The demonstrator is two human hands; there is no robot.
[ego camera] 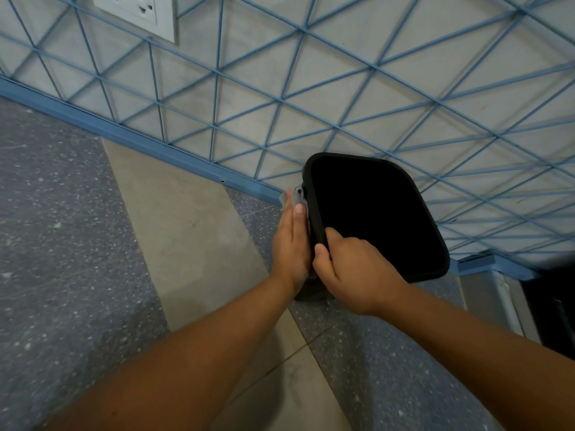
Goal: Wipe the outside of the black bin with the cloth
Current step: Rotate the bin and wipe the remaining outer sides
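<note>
We gripped the near rim of the black plastic bin (373, 213) with our right hand (351, 269), its fingers curled over the edge, apparently to steady it. Our left hand (291, 244), fingers straight and together, pressed the pale grey cloth (295, 197) flat against the bin's left outer wall. The bin stood on the speckled floor (62, 244) near the far blue-lined tiled wall (342, 88).

Likely an office or public building corridor: speckled grey floor (71, 244), blue-lined triangle-patterned wall (311, 88), blue baseboard (124, 132), wall outlet (137, 10).
</note>
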